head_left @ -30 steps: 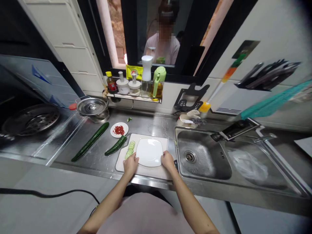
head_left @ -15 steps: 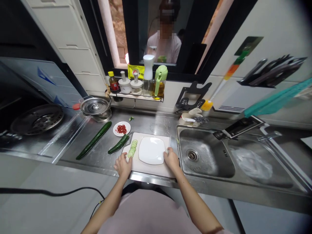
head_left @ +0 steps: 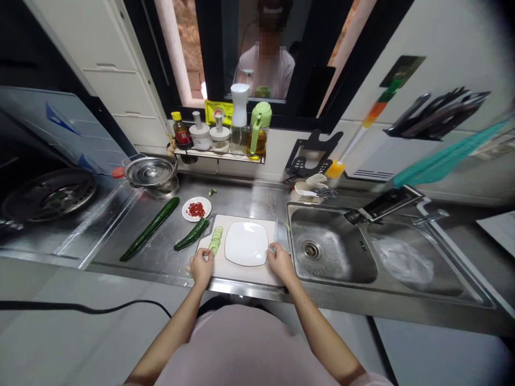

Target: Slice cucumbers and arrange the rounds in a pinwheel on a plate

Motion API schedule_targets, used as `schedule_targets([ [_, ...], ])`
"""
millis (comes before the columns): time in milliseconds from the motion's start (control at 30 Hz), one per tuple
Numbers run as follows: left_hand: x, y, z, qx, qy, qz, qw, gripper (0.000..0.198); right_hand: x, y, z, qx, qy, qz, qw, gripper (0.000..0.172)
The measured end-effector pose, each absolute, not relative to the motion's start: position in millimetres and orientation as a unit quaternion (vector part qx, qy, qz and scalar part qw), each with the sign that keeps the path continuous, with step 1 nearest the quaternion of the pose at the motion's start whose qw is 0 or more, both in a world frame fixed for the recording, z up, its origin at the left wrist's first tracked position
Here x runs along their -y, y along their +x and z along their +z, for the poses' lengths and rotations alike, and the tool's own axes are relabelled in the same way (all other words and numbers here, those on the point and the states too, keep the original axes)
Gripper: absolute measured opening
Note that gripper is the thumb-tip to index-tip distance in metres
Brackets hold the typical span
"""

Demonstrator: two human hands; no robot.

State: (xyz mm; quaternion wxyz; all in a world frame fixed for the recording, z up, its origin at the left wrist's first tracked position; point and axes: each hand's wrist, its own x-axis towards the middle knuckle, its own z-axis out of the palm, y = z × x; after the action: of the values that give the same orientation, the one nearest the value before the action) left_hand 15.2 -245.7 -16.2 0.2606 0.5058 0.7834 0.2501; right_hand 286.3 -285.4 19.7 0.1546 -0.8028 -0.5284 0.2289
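Observation:
A white square plate lies on a pale cutting board in front of me. Overlapping cucumber slices form a row on the board, left of the plate. My left hand pinches thumb and forefinger together at the near end of this row, on what looks like a slice, partly hidden by the fingers. At the plate's right edge, my right hand has its thumb and curled fingers against the rim. A cut piece of cucumber rests left of the board, and a whole cucumber lies farther left.
Behind the cut cucumber is a small dish of chopped red pepper. A lidded metal pot stands back left. The sink with its faucet is on the right. A seasoning shelf hangs along the back wall.
My left thumb and forefinger have come together at the near end of the slice row. My right hand stays by the plate's edge. The whole view has shifted slightly.

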Motion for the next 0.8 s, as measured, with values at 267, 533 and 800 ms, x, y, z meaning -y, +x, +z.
schedule_targets([
  [267,228,46,17,-0.580,0.405,0.436,0.557,0.041,274,263,50,0.573,-0.715,0.270,0.296,0.023],
  [533,229,74,60,-0.482,0.450,0.384,0.646,0.037,259,242,72,0.672,-0.594,0.256,0.361,0.015],
  [800,227,78,64,-0.538,0.459,0.374,0.600,0.047,257,245,73,0.684,-0.586,0.226,0.371,0.014],
])
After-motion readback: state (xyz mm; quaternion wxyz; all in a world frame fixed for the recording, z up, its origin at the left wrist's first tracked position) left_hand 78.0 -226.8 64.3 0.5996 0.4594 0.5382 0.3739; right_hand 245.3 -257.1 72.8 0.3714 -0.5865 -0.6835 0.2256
